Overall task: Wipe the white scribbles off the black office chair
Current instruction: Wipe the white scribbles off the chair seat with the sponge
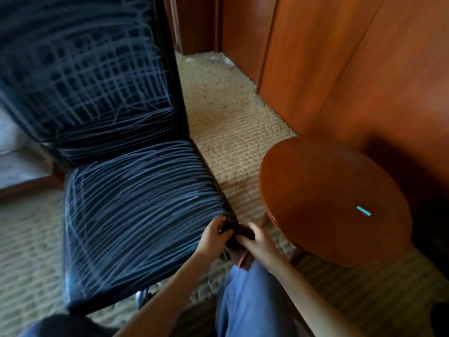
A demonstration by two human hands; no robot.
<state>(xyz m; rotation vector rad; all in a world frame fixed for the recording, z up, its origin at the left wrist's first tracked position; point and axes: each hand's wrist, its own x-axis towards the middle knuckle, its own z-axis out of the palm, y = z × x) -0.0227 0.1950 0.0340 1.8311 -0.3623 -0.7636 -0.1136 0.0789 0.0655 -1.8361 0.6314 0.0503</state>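
Scribbled-over black chair (136,203) sat on the carpet (230,142), left side of the room. Left hand (213,233) and right hand (257,239) both had fingers pinched on a dark rag (239,230) by its near-right corner. Rag looked limp, so probably better bunched up.

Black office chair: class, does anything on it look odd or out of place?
Yes. White scribbles cover the seat and backrest in dense, crossing lines, which is odd on black upholstery.
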